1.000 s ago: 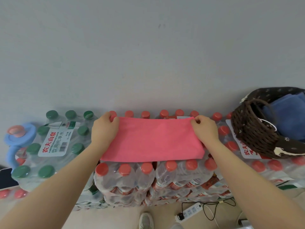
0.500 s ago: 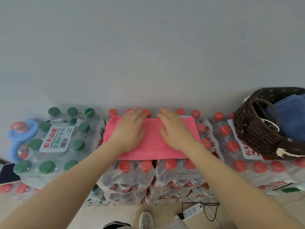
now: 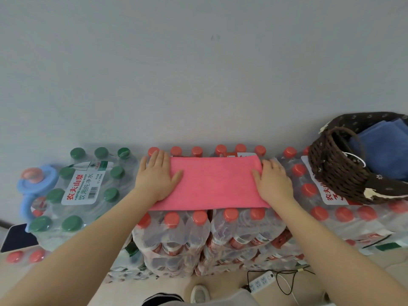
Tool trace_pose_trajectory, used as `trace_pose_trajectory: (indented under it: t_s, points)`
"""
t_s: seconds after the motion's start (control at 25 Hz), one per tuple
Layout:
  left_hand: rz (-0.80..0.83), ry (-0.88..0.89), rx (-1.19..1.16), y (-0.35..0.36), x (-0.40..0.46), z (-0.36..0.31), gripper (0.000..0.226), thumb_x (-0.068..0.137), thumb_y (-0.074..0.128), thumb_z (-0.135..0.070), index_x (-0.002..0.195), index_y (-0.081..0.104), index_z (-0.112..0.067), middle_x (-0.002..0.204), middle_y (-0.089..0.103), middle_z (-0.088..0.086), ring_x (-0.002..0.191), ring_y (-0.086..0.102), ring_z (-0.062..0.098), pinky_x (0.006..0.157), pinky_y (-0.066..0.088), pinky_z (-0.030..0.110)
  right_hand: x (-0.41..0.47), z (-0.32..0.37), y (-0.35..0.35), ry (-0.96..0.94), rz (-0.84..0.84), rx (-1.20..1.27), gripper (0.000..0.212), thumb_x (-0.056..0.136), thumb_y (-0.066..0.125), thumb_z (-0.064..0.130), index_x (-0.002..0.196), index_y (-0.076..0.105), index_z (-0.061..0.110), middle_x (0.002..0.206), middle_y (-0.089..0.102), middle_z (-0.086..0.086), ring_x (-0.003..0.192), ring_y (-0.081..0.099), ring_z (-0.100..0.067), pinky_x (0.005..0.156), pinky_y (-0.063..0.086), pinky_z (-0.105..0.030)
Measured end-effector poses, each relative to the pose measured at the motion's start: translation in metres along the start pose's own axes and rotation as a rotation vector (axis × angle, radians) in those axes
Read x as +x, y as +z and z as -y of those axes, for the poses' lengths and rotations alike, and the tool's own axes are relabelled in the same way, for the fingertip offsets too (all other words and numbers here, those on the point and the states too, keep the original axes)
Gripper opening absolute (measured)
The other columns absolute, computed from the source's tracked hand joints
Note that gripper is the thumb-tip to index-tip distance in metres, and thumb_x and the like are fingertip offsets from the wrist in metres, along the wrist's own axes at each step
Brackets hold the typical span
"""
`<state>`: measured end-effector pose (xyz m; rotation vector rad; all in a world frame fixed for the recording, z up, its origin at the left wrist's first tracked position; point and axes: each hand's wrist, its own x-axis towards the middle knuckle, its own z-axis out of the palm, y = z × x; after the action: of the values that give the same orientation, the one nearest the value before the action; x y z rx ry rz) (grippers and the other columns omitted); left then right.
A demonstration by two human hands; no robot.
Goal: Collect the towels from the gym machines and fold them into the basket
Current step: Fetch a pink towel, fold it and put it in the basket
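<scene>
Head cam looks down on our two hands spread flat on a folded pink towel (image 3: pixel 212 184), which lies as a long strip across the red caps of a shrink-wrapped pack of water bottles (image 3: pixel 198 237) pushed against a pale grey wall (image 3: pixel 198 74). Our left hand (image 3: pixel 157 178) presses the towel's left end with fingers straight and together, thumb angled out over the cloth; its fingertips run past the towel's far edge onto a bottle cap. Our right hand (image 3: pixel 272 182) does the same on the right end, fingers straight, gripping nothing, and it covers that end so we can't really see how the towel's edge lies under it. Over on the right a dark brown woven basket (image 3: pixel 331 171) sits on top of another bottle pack, well apart from the pink towel, with a folded blue towel (image 3: pixel 384 151) inside; the frame edge cuts off part of both, so how much is in there is hard to say. To the left stands a pack of green-capped bottles (image 3: pixel 79 191) with a white label, and beside it a light blue jug (image 3: pixel 35 184) with a pinkish lid, partly hidden behind the pack. Down at the floor we make out a white power strip (image 3: pixel 261 281) with black cords and the toe of a shoe (image 3: pixel 199 293).
</scene>
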<state>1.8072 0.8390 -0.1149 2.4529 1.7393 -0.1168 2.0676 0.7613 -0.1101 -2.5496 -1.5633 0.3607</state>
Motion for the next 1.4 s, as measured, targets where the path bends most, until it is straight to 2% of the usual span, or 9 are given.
trace_pose_trajectory:
  t_s: [0.2,0.36,0.44,0.68,0.8,0.92,1.08,1.28,1.4]
  points:
    - [-0.103,0.407,-0.071,-0.011,0.002,-0.040,0.092,0.068,-0.005,-0.051,0.147,0.015,-0.010,0.158,0.008,0.009,0.146,0.001,0.023,0.117,-0.004,0.031,0.008,0.008,-0.015,0.169,0.177,0.400,0.052,0.081,0.066,0.034,0.121,0.052,0.004,0.121,0.058,-0.016,0.109,0.055,-0.032,0.091,0.048,-0.042]
    - [0.033,0.562,-0.116,-0.003,0.006,-0.080,0.078,0.087,0.015,-0.060,0.148,0.007,-0.013,0.158,0.001,0.005,0.146,0.000,0.017,0.117,-0.001,0.028,0.007,-0.003,-0.038,0.338,0.288,0.995,0.038,0.081,0.069,0.009,0.113,0.055,-0.006,0.093,0.064,-0.014,0.078,0.060,-0.024,0.060,0.050,-0.030]
    - [0.068,0.582,-0.138,0.001,0.010,-0.099,0.070,0.095,0.027,-0.052,0.148,0.004,-0.012,0.158,0.000,0.006,0.146,0.001,0.016,0.119,0.001,0.029,0.009,-0.016,-0.047,0.444,0.324,1.066,0.045,0.076,0.074,0.010,0.114,0.056,-0.008,0.088,0.064,-0.013,0.077,0.061,-0.026,0.066,0.052,-0.035]
    - [0.021,0.567,-0.068,0.011,0.016,-0.141,0.090,0.086,0.036,-0.064,0.148,-0.002,-0.011,0.158,-0.005,0.006,0.146,-0.004,0.017,0.117,-0.005,0.032,0.012,-0.023,-0.073,0.224,0.158,0.626,0.037,0.077,0.071,0.010,0.108,0.060,-0.006,0.108,0.064,-0.022,0.092,0.060,-0.030,0.074,0.046,-0.033]
    - [0.041,0.579,-0.095,0.009,0.019,-0.145,0.105,0.076,0.043,-0.073,0.148,0.000,-0.011,0.158,-0.004,0.006,0.146,-0.002,0.018,0.117,-0.004,0.031,0.000,0.012,-0.079,-0.085,0.034,0.248,0.016,0.086,0.055,0.021,0.082,0.061,0.006,0.084,0.064,-0.014,0.084,0.061,-0.030,0.064,0.039,-0.031]
    - [0.022,0.683,-0.310,0.005,0.023,-0.123,0.103,0.069,0.053,-0.069,0.147,0.017,-0.013,0.156,0.017,0.010,0.144,0.016,0.024,0.119,0.011,0.034,-0.005,0.041,-0.069,-0.197,0.149,0.285,0.011,0.080,0.055,0.015,0.069,0.053,0.012,0.061,0.051,0.000,0.070,0.054,-0.023,0.051,0.034,-0.025]
    - [0.015,0.503,-0.240,0.000,0.029,-0.051,0.107,0.062,0.019,-0.071,0.147,0.015,-0.007,0.156,0.014,0.011,0.145,0.014,0.022,0.118,0.010,0.031,-0.003,0.070,-0.039,-0.267,0.083,0.252,0.031,0.076,0.055,0.009,0.056,0.033,0.017,0.065,0.046,-0.003,0.062,0.044,-0.021,0.059,0.032,-0.027]
    - [0.088,0.416,-0.186,-0.002,0.027,-0.004,0.108,0.060,0.003,-0.070,0.147,0.011,-0.007,0.157,0.012,0.009,0.145,0.013,0.019,0.116,0.006,0.027,-0.010,0.092,-0.005,-0.281,0.063,0.209,0.002,0.089,0.047,0.009,0.090,0.049,0.008,0.076,0.054,-0.005,0.063,0.046,-0.018,0.060,0.031,-0.027]
    - [0.074,0.387,-0.150,-0.003,0.031,0.001,0.100,0.070,0.013,-0.072,0.147,0.014,-0.008,0.156,0.015,0.009,0.144,0.016,0.021,0.116,0.012,0.032,-0.017,0.101,-0.007,-0.302,0.062,0.136,0.027,0.093,0.047,0.024,0.108,0.050,0.002,0.099,0.063,-0.015,0.083,0.059,-0.027,0.064,0.034,-0.028]
